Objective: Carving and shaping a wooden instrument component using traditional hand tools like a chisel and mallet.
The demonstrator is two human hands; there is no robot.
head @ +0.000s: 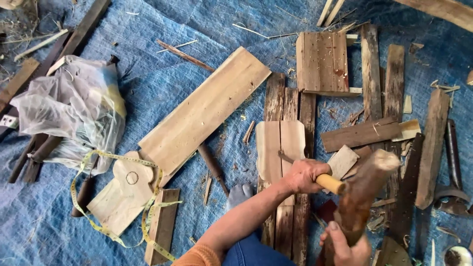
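My left hand [304, 175] grips the pale yellow handle of a chisel [329, 183]; its dark blade [285, 157] rests on a light wooden panel with a curved top [276, 143]. The panel lies across dark weathered planks [290, 106]. My right hand [345, 245], at the bottom edge, holds a thick, rough wooden club [365, 189]. The club is raised, and its head hangs just beyond the butt of the chisel handle. A small flat wood offcut [342, 160] lies beside the chisel hand.
A blue tarp [162, 74] covers the ground. A long light board [204, 111] lies diagonally at the centre. A plastic bag [74, 108], a yellow tape measure [118, 197] and a cut-out wood shape [123, 192] are at left. A slatted panel [322, 61], scrap planks and a metal tool [451, 162] are at right.
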